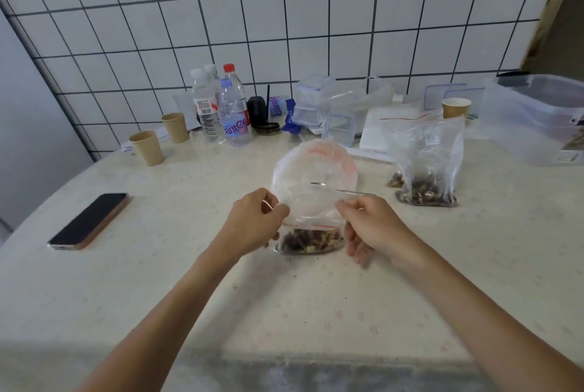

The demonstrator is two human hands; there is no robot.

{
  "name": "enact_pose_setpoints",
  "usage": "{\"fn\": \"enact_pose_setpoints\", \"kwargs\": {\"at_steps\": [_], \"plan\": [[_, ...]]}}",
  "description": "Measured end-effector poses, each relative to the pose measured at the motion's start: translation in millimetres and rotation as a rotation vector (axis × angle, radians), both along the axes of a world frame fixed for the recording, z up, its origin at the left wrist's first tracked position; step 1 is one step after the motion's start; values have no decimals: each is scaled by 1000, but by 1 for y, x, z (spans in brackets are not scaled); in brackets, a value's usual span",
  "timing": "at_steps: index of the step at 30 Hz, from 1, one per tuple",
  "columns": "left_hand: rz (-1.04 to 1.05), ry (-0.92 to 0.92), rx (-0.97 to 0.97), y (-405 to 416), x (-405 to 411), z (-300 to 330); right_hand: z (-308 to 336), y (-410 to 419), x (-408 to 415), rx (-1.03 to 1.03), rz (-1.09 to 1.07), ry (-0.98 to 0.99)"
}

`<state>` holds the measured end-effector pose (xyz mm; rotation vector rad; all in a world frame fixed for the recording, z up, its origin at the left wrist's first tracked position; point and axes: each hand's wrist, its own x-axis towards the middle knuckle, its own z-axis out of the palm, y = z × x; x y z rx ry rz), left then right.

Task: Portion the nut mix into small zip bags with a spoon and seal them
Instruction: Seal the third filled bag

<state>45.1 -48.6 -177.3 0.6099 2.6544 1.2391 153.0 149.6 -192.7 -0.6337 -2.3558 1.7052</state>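
Left hand (257, 221) pinching the left edge of a small zip bag (311, 235) near its red seal line; right hand (368, 225) pinching the right edge, with a spoon (335, 189) also clamped in that hand, bowl pointing left over the bag's mouth. Bag standing on the counter (189, 281) between the two hands, nut mix (311, 241) gathered dark and tan at its bottom. Just behind it, a larger clear bag (316, 167) with a reddish rim, mouth open and facing the camera. Farther right on the counter, another zip bag (426, 167) standing upright with nuts in its base, a smaller clump of nuts in plastic touching its left side. Phone (90, 221) lying face up, well apart to the left. Two paper cups (147, 147) near the back left, water bottles (234, 110) beside them against the tiled wall (284, 12). Clear plastic boxes (316, 101) and loose bags at the back centre, a third paper cup (456, 107) farther right, and a big clear tub (537, 113) at the far right edge.
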Motion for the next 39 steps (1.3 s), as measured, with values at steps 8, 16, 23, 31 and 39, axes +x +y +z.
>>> {"fn": "enact_pose_setpoints", "kwargs": {"at_steps": [8,16,23,31,39], "plan": [[-188,-897,492,-12,-18,-3,-2,16,9,-734,162,73],[-320,-831,567,-27,-23,-15,-2,14,5,-561,108,173],[-356,-705,509,-24,-12,-4,2,-9,-3,-196,-30,333],[-28,-3,286,-14,-4,4,-4,-2,0,423,-107,310],[-144,-483,411,-14,-3,4,13,8,11,-395,180,147]]}}
